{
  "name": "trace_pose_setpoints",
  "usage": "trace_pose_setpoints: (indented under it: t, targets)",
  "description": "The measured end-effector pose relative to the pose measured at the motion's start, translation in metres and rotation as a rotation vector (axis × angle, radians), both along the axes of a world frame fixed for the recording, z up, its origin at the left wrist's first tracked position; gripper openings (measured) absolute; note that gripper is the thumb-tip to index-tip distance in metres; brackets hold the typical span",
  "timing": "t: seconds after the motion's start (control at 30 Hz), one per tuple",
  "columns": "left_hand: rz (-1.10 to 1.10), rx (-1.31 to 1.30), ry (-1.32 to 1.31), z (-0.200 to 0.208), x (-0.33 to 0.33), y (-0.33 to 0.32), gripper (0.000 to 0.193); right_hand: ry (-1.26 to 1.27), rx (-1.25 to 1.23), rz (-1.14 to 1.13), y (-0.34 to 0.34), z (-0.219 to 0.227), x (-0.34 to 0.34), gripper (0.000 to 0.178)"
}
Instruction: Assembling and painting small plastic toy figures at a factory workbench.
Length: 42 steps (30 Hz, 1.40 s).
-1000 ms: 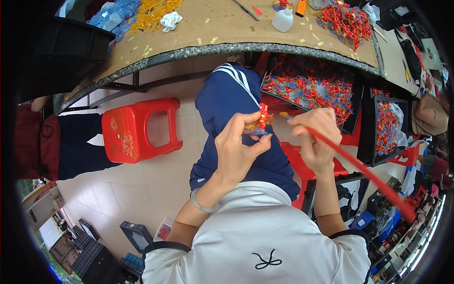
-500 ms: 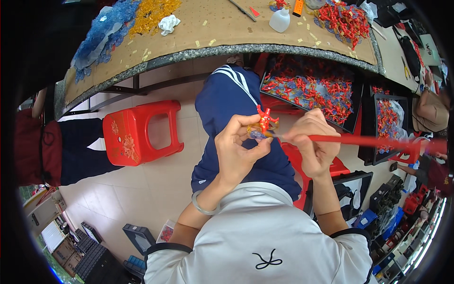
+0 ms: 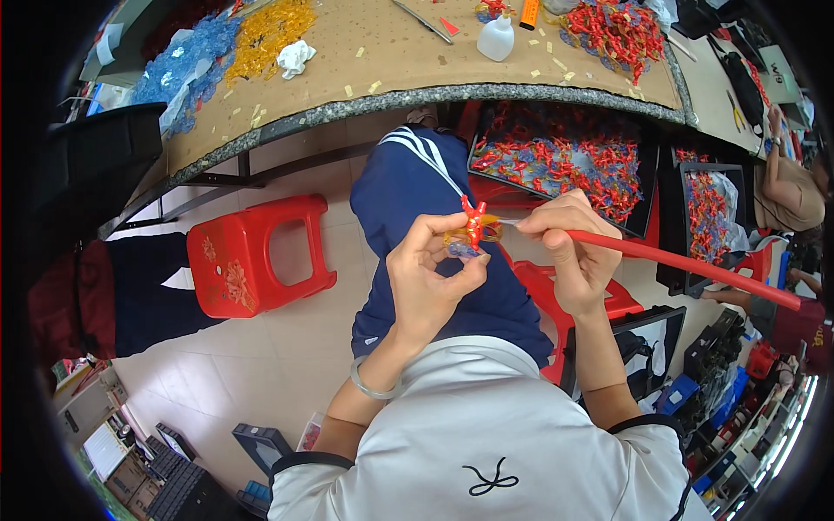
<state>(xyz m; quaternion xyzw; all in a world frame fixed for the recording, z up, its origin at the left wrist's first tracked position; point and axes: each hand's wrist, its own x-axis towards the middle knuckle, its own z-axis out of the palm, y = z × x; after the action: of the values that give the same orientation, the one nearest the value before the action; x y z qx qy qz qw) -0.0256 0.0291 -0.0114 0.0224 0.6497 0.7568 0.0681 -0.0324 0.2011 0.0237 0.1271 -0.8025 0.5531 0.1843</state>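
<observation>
In front of my lap my left hand pinches a small toy figure between thumb and fingers. The figure is shiny red, with see-through yellow and blue parts around it. My right hand is closed around a slim brush with a long red handle and a silvery neck. Its yellowish tip reaches the figure's right side; whether it touches the red body or a yellow part I cannot tell.
On the table lie blue pieces, yellow pieces, a crumpled tissue, a white bottle and piled red figures. A black tray of figures sits below. A red stool stands left.
The figure has turned a little in my left hand. The brush's handle, blurred before, now slants down to the right and its tip has risen. The view has shifted slightly.
</observation>
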Motion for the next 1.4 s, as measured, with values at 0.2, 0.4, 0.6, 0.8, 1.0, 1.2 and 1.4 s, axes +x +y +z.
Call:
trace_pose_setpoints:
  t: [0.2,0.4,0.6,0.8,1.0,1.2,1.4]
  targets:
    - [-0.01,0.039,-0.003,0.0,-0.002,0.001,0.038,0.066,0.051,0.068,0.002,0.001,-0.002,0.025]
    - [-0.045,0.169,-0.046,0.0,-0.002,0.001,0.036,0.034,-0.038,0.086,-0.001,0.013,0.001,0.019]
    - [-0.021,0.25,-0.113,0.001,-0.003,-0.001,0.036,0.047,0.031,0.035,0.0,0.008,0.004,0.019]
    - [0.003,0.124,0.015,0.001,-0.001,-0.001,0.038,0.012,0.05,0.083,-0.001,0.008,0.005,0.022]
    - [0.026,0.009,0.08,0.002,0.0,-0.002,0.038,0.044,0.149,0.049,-0.003,0.008,0.004,0.018]
    - [-0.034,0.285,-0.188,0.004,-0.004,-0.005,0.032,-0.031,-0.003,0.17,-0.001,0.011,0.005,0.017]
    - [-0.118,0.449,-0.336,0.002,-0.006,-0.01,0.031,-0.076,-0.177,-0.018,-0.003,0.006,-0.006,0.008]
